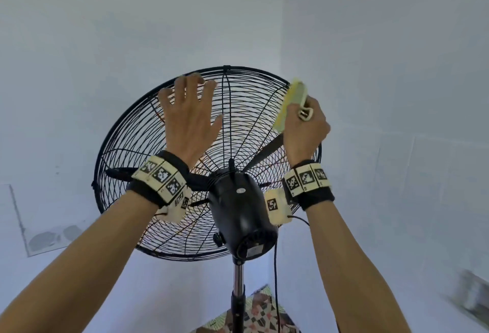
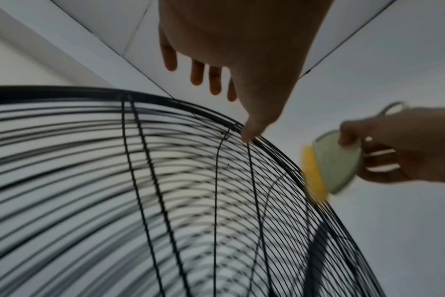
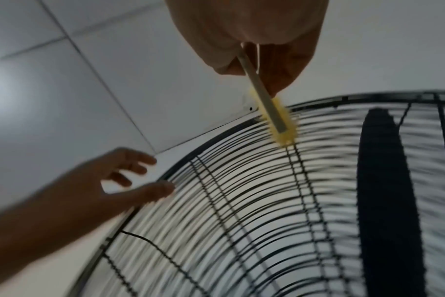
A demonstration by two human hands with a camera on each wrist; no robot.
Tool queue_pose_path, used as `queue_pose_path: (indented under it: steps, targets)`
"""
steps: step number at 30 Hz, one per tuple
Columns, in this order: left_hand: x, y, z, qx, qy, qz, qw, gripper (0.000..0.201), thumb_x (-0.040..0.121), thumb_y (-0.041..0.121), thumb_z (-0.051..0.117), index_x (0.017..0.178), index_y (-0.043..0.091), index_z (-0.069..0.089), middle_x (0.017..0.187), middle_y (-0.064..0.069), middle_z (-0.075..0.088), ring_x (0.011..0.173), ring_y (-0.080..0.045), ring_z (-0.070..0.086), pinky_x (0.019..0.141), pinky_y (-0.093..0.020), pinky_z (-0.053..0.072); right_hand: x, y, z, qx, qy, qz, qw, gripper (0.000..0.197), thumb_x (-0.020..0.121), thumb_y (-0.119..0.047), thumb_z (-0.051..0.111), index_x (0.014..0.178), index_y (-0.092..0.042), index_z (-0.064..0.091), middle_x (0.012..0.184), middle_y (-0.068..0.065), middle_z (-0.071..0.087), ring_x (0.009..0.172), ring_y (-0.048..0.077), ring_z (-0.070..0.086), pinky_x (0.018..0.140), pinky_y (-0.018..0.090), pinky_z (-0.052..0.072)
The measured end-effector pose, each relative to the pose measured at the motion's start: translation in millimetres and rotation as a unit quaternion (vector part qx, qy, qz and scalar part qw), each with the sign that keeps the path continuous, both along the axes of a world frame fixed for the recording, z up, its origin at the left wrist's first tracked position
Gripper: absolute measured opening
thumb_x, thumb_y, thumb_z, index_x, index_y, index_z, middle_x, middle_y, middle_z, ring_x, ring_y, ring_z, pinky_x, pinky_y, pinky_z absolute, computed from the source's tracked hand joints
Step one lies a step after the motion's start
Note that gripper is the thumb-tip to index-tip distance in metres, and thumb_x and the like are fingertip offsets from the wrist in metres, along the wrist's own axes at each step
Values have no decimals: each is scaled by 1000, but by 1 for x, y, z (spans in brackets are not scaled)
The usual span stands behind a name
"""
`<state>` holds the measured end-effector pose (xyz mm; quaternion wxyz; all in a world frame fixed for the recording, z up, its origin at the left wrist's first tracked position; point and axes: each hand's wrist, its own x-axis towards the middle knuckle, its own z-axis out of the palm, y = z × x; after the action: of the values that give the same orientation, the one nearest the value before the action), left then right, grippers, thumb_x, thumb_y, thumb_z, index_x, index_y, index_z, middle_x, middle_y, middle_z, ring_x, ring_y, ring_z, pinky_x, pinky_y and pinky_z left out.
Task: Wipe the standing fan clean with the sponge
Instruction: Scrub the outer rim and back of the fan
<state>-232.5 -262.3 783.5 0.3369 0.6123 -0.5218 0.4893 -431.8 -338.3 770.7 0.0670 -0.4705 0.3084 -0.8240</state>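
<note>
- Head view: the standing fan [image 1: 209, 163] is seen from behind, its foot cut off below. A glossy black motor housing [image 1: 239, 209] hides the hub, and dark blades [image 1: 264, 151] show only through the round wire cage. The left hand [image 1: 189, 115] lies flat with fingers spread against the upper grille. The right hand [image 1: 305, 127] grips a sponge [image 1: 289, 102], a yellow pad on a pale rigid back with a looped handle, pressed on the upper right rim.
- Left wrist view: dim and blurred. The thumb tip touches the thin concentric wires; the other fingers are straight. The sponge meets the rim at right.
- Right wrist view: the fingers are curled round the handle, and the palm hides their tips.
</note>
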Motion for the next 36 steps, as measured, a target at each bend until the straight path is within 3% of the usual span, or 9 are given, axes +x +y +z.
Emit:
queue_pose_path:
  steps: [3,5,9,15,19,23,27,32,36]
  targets:
    - [5,-18,34,69,7,-9,998,86,82,62,72,151,21,39,157,-10,34,143,-40,32,114,-64,27,13,-3,10,2,98,-31,995,14,95,-17,64,101,-11,76,69,-7,62,55,8,57,52,29,50]
    - [6,-32,40,101,33,-14,994,96,76,67,77,152,25,38,158,-10,33,143,-40,31,116,-65,24,27,4,13,-22,162,38,986,18,99,-17,66,112,-10,75,73,-6,64,57,6,59,51,19,49]
    - [8,-39,35,64,39,-23,997,103,62,71,85,147,29,44,151,-9,40,136,-39,38,113,-63,28,32,15,20,-61,199,151,966,20,100,-17,65,116,-9,73,92,6,76,76,19,69,64,27,60]
    - [15,-42,31,49,32,-44,997,106,58,72,85,147,30,45,149,-11,39,136,-40,37,116,-66,24,4,-7,25,40,109,-100,988,22,101,-24,60,116,-10,69,80,3,70,65,20,61,69,41,60]
    - [15,-43,30,40,38,-43,998,108,55,71,88,146,29,46,149,-11,39,135,-40,37,115,-64,24,41,11,30,-74,215,-44,973,19,102,-19,62,111,-6,72,69,-7,62,48,1,53,53,5,42]
    - [22,-41,27,12,36,-65,997,109,52,74,87,143,28,50,147,-9,44,133,-37,41,113,-61,28,47,14,33,-60,206,96,972,21,105,-21,58,111,-4,69,81,-8,65,61,-9,62,49,7,44]
    - [20,-41,26,14,36,-57,998,109,55,77,84,145,28,48,148,-7,42,134,-36,40,115,-60,27,13,-11,29,21,60,-42,997,21,106,-22,51,115,-7,62,90,3,70,68,12,64,55,7,44]
    - [15,-47,26,9,35,-55,998,109,55,76,84,145,25,48,148,-9,42,133,-37,40,115,-60,26,45,-4,15,-37,172,-14,984,20,104,-20,52,118,-9,59,93,1,66,78,21,66,63,37,59]
    - [24,-45,25,-6,34,-66,997,103,59,76,81,144,26,49,147,-9,44,132,-37,42,112,-59,29,74,19,9,-96,218,108,965,33,104,-20,55,135,-11,56,108,3,68,83,6,70,61,27,61]
